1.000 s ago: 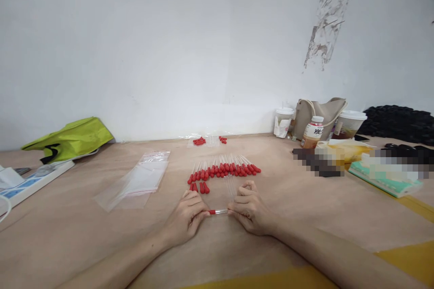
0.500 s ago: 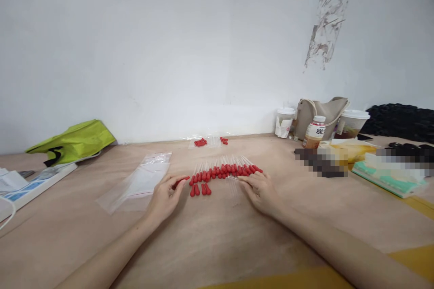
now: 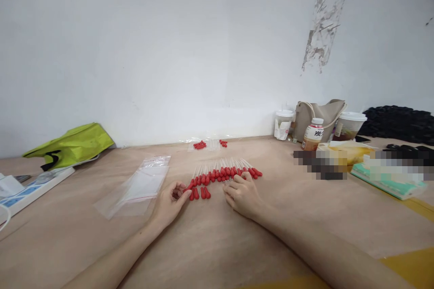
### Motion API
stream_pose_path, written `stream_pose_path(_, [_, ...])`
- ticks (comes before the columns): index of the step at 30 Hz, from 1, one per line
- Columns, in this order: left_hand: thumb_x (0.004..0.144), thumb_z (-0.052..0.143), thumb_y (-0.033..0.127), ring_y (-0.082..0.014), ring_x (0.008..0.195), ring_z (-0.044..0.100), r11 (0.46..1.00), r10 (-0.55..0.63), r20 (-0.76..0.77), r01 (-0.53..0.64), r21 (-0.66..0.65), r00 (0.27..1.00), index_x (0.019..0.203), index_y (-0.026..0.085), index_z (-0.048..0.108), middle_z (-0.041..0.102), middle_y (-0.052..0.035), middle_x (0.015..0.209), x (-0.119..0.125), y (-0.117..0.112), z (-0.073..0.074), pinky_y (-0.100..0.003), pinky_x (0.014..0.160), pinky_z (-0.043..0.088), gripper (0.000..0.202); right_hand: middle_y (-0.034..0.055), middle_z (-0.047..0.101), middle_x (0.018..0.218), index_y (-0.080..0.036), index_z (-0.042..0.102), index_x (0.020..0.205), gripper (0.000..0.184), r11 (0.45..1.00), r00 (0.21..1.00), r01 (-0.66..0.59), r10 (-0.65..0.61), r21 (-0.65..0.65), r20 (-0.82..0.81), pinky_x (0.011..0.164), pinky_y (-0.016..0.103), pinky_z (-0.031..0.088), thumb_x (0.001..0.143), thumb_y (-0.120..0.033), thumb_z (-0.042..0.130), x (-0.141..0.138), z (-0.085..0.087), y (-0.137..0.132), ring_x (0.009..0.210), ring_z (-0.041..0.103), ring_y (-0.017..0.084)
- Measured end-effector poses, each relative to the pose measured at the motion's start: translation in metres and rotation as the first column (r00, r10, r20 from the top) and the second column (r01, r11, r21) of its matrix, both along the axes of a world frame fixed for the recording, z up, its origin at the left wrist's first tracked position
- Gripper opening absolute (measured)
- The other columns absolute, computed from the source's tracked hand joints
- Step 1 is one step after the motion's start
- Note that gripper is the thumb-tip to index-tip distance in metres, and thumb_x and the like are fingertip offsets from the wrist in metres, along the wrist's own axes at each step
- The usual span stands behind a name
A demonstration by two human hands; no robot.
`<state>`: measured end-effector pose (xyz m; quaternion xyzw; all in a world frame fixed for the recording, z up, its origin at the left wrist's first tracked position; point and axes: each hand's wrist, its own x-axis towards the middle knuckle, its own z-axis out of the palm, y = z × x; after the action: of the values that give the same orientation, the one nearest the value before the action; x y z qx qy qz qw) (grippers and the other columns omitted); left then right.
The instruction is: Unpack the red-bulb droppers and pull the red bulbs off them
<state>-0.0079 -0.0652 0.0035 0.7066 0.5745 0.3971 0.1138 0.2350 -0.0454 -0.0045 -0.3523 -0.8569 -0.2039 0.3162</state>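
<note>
Right hand (image 3: 244, 193) has gone from reaching out fairly flat to bunched up over the clear tubes (image 3: 228, 180) since half a second ago, and the left hand (image 3: 171, 201) has dropped a touch closer to the near edge of the table (image 3: 203, 244). Left thumb and finger are pinched together on a red bulb (image 3: 187, 188), right at the left end of the row of droppers (image 3: 222, 173); can't tell if that one has a tube on it. On the right, the fingers are bent down at the tubes just in front of the row, but the hand covers most of it, so no clue whether they're clamped on one. Droppers all sit with red ends toward the person and thin stems toward the wall. Four loose bulbs (image 3: 203, 193) lie in two pairs just in front of the row's left part, right beside the left thumb. Off to the left there's a clear plastic sleeve (image 3: 144, 185), then a power strip (image 3: 44, 185) and a lime green bag (image 3: 71, 144). Back by the wall, clear bags (image 3: 213, 145) with more red bits, and a labelled bottle (image 3: 312, 134) stands over to the right.
</note>
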Motion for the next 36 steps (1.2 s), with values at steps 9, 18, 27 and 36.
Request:
stream_pose_path(9, [0.076, 0.054, 0.040, -0.0140, 0.068, 0.056, 0.990, -0.125, -0.069, 0.129, 0.059, 0.990, 0.076, 0.019, 0.056, 0.061, 0.0011, 0.073, 0.021, 0.003, -0.003, -0.025, 0.064, 0.043, 0.021, 0.0004, 0.062, 0.067, -0.019, 0.059, 0.064, 0.015, 0.977, 0.998, 0.051, -0.059, -0.207, -0.033, 0.072, 0.034, 0.021, 0.071, -0.033, 0.058, -0.004, 0.004, -0.008, 0.072, 0.043, 0.015])
stream_pose_path(18, [0.076, 0.055, 0.039, -0.0169, 0.077, 0.055, 0.974, -0.074, -0.185, 0.111, 0.198, 0.980, 0.078, 0.020, 0.059, 0.061, -0.0005, 0.077, 0.021, 0.011, 0.004, -0.030, 0.072, 0.041, 0.020, 0.0025, 0.060, 0.074, -0.020, 0.063, 0.076, 0.031, 0.956, 0.999, 0.034, -0.041, -0.292, -0.018, 0.074, 0.034, 0.021, 0.068, -0.050, 0.059, -0.002, 0.008, -0.012, 0.077, 0.044, 0.017])
stream_pose_path(27, [0.073, 0.056, 0.040, -0.0186, 0.081, 0.055, 0.985, -0.127, -0.389, 0.162, 0.058, 0.912, 0.078, 0.022, 0.063, 0.061, -0.0009, 0.082, 0.031, 0.028, 0.042, -0.029, 0.073, 0.039, 0.020, 0.0031, 0.059, 0.075, -0.020, 0.064, 0.076, 0.034, 0.958, 1.000, 0.014, -0.016, -0.286, -0.002, 0.075, 0.035, 0.021, 0.067, -0.052, 0.058, -0.001, 0.009, -0.012, 0.077, 0.044, 0.017])
stream_pose_path(36, [0.066, 0.057, 0.054, -0.0210, 0.076, 0.053, 0.993, -0.018, -0.523, 0.077, 0.092, 0.852, 0.066, 0.019, 0.051, 0.057, -0.0024, 0.076, 0.042, 0.055, 0.024, -0.031, 0.069, 0.037, 0.036, 0.0033, 0.059, 0.076, -0.023, 0.065, 0.081, 0.032, 0.971, 0.986, 0.021, -0.060, -0.237, -0.158, 0.074, 0.034, 0.023, 0.070, -0.051, 0.057, 0.007, 0.009, -0.009, 0.077, 0.046, 0.017])
